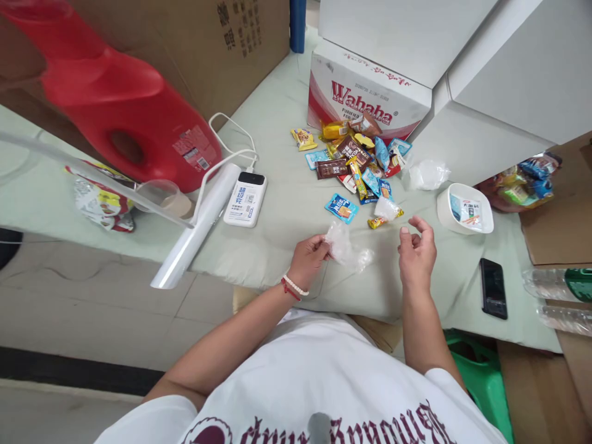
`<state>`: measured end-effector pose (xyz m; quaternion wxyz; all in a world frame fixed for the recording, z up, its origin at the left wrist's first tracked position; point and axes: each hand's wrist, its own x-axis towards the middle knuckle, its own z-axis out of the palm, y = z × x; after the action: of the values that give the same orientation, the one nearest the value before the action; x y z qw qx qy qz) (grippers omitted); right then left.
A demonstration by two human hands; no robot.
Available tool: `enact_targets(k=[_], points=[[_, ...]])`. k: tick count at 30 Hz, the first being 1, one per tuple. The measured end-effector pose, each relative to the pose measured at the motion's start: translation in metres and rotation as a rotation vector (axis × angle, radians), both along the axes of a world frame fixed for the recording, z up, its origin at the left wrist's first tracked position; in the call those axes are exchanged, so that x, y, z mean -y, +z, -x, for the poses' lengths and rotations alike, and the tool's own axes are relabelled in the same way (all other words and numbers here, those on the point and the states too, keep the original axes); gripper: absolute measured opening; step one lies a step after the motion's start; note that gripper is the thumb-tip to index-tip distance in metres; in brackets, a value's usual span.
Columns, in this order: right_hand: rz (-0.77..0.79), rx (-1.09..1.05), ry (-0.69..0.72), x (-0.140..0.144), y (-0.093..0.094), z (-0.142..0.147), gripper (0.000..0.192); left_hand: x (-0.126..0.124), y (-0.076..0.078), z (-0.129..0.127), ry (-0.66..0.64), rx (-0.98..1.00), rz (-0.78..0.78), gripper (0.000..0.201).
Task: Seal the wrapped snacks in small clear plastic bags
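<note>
1. A clear plastic bag [346, 250], thin and crumpled, is in the air just above the front edge of the table covered with a pale green cloth [277, 209].
2. The left hand [309, 258] pinches the left end of this bag between thumb and fingers; a bead bracelet with a red string [293, 287] is on its wrist.
3. The right hand [417, 246] is near the bag's right end but does not touch it; its fingers are loosely curled and apart, holding nothing.
4. Just behind the hands lies a blue snack packet [341, 208], and beside it a small wrapped candy [385, 213].
5. Further back there is a pile of mixed snack packets [356, 157], touching the foot of a Wahaha carton [365, 95].
6. To the right of the pile are a second crumpled clear bag [428, 174] and a white bowl [465, 208] with one packet inside.
7. A black phone [493, 288] lies flat near the right hand, towards the table edge.
8. On the left side are a white power bank [245, 198] with a white cable, a white tube-shaped lamp [197, 231] and a big red plastic jug [124, 117].
</note>
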<state>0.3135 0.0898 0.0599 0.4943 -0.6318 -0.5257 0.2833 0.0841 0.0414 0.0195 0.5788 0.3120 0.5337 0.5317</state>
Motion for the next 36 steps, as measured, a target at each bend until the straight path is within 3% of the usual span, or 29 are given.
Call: enact_targets(k=[5, 8, 12, 14, 17, 20, 22, 24, 27, 30, 33, 36], points=[[0.051, 0.124, 0.49, 0.031, 0.007, 0.05, 0.031, 0.007, 0.01, 0.001, 0.065, -0.234, -0.098, 0.03], [0.135, 0.032, 0.448, 0.032, -0.001, 0.059, 0.023, 0.009, 0.011, 0.008, 0.16, -0.321, -0.104, 0.03], [0.258, -0.254, 0.308, 0.023, -0.007, 0.042, 0.028, 0.008, 0.007, 0.029, 0.201, -0.29, -0.089, 0.034], [0.302, -0.343, 0.253, 0.02, -0.005, 0.03, 0.032, 0.007, 0.006, 0.046, 0.125, -0.289, -0.07, 0.036], [0.351, -0.397, 0.242, 0.019, -0.002, 0.015, 0.035, 0.007, 0.009, 0.077, -0.131, -0.359, -0.09, 0.037], [0.31, -0.361, 0.257, 0.018, 0.001, 0.005, 0.033, 0.008, 0.022, 0.106, -0.466, -0.542, -0.273, 0.033], [0.255, -0.288, 0.291, 0.017, 0.003, 0.003, 0.029, 0.009, 0.034, 0.113, -0.585, -0.636, -0.391, 0.036], [0.198, -0.208, 0.359, 0.015, 0.008, 0.003, 0.025, 0.008, 0.046, 0.105, -0.528, -0.656, -0.442, 0.035], [0.109, -0.105, 0.477, 0.009, 0.021, 0.007, 0.02, 0.001, 0.053, 0.071, -0.362, -0.667, -0.498, 0.038], [0.05, -0.023, 0.558, -0.001, 0.035, 0.011, 0.019, -0.009, 0.048, 0.035, -0.419, -0.73, -0.523, 0.052], [0.023, 0.003, 0.568, -0.011, 0.043, 0.011, 0.019, -0.012, 0.039, 0.017, -0.409, -0.747, -0.455, 0.025], [0.027, -0.02, 0.524, -0.016, 0.041, 0.008, 0.022, -0.009, 0.034, 0.015, -0.344, -0.657, -0.385, 0.026]])
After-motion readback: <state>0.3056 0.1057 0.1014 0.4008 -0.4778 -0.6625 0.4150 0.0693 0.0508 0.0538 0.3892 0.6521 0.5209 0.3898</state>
